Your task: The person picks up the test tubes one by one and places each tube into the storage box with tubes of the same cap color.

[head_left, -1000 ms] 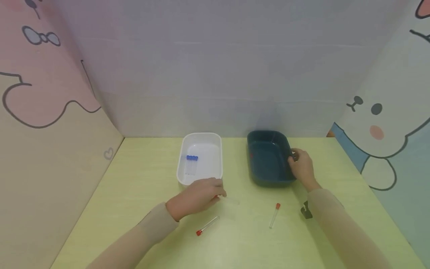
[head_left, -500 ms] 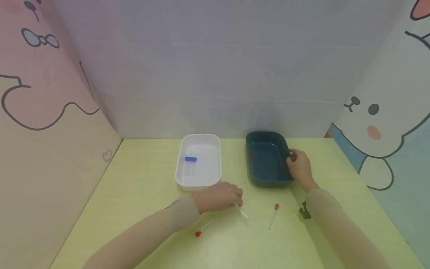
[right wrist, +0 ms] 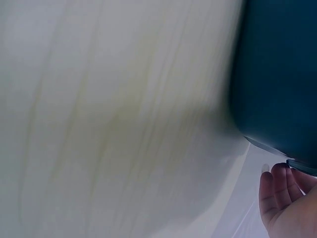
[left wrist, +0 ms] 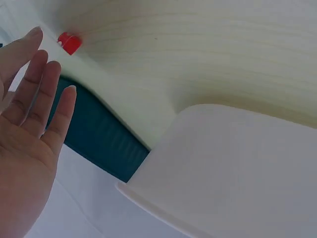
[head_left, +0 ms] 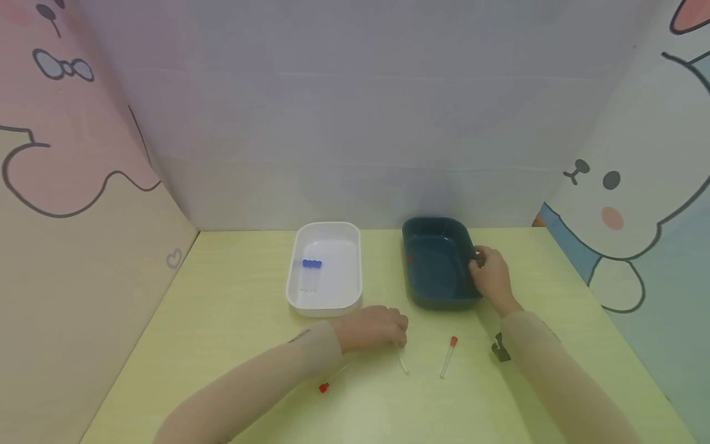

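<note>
Cartoon walls around a yellow-green table (head_left: 421, 419)

On a clock laid over the head view, the back wall (head_left: 355, 123) fills twelve: pale lilac-grey, with faint level creases. The left wall (head_left: 83, 277) slants in from nine, pink above and cream below, printed with a bow (head_left: 63, 66) at ten and a small heart (head_left: 174, 258) just short of nine. The right wall (head_left: 673, 302) closes the three o'clock side, its white cartoon animal (head_left: 660, 154) showing a pink cheek (head_left: 612, 218) above pale blue. The table spreads down to six, faintly grained in both wrist views. Light is soft, with a mild glare (head_left: 383, 404) near six.
</note>
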A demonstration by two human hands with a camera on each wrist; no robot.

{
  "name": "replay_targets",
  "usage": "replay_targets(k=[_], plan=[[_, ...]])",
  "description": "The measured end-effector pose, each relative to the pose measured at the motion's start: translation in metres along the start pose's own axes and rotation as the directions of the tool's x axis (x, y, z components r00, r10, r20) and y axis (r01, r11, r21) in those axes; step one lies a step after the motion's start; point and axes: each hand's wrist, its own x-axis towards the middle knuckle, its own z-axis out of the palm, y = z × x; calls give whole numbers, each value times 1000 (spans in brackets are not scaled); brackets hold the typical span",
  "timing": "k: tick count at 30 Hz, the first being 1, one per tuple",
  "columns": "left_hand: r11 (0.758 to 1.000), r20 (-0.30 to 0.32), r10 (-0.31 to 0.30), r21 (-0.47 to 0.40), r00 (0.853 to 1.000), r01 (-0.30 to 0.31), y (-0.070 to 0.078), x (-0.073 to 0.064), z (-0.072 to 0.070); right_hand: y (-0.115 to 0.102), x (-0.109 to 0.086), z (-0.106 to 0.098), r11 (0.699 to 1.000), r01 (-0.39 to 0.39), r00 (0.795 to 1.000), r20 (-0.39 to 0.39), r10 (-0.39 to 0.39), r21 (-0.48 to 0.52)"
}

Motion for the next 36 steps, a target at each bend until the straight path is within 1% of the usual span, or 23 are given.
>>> replay_targets(k=[2,3,5,6,8,10,13,14,15,16,17,18,19,20,22,25,28,32,36], plan=[[994,-35,-43,-105,998,39,-1,-2,-6,0,0,1,1000,2,1000,-1,-2,-1],[983,-42,-82,-165,996,74,-1,-4,-9,1,1,1,1000,3,1000,-3,-3,-1],[947,-52,-169,-284,984,148,-2,-6,-14,1,1,2,1000,5,1000,-7,-5,-2],[923,-50,-216,-336,975,187,-2,-7,-16,2,1,2,1000,5,1000,-10,-5,-4],[865,-40,-311,-426,950,265,-3,-9,-19,2,1,2,1000,5,1000,-13,-5,-2],[800,-39,-398,-503,916,326,-2,-12,-22,2,1,2,1000,4,1000,-13,-4,2],[712,-24,-500,-581,866,395,2,-15,-22,1,0,1,1000,0,1000,-11,0,4],[688,-17,-526,-597,850,413,5,-16,-21,1,0,1,1000,0,1000,-11,0,4],[672,-10,-548,-601,836,433,7,-16,-19,0,-1,1,1000,-1,1000,-11,1,4],[664,-3,-567,-593,823,456,10,-16,-16,0,-1,1,1000,-2,1000,-11,2,5],[660,6,-583,-580,812,478,13,-16,-14,0,-1,1,1000,-2,1000,-11,2,4],[661,12,-596,-559,803,500,17,-16,-11,0,-1,1,1000,-1,1000,-13,2,5],[673,15,-606,-524,795,522,20,-16,-7,0,-1,1,1000,1,1000,-15,0,7],[690,11,-612,-481,791,541,23,-15,-4,0,-1,1,1000,3,1000,-17,-3,8],[717,6,-618,-405,786,568,29,-15,1,1,0,2,1000,8,1000,-20,-7,9],[746,-11,-618,-324,786,581,36,-15,7,2,1,3,1000,15,1000,-27,-15,12],[751,-17,-623,-293,782,592,41,-15,10,2,1,3,1000,14,1000,-21,-14,10],[744,10,-637,-254,771,618,45,-13,15,2,0,2,1000,7,1000,-7,-6,6],[759,22,-638,-152,770,633,48,-10,22,2,0,2,1000,-8,1000,6,8,6]])
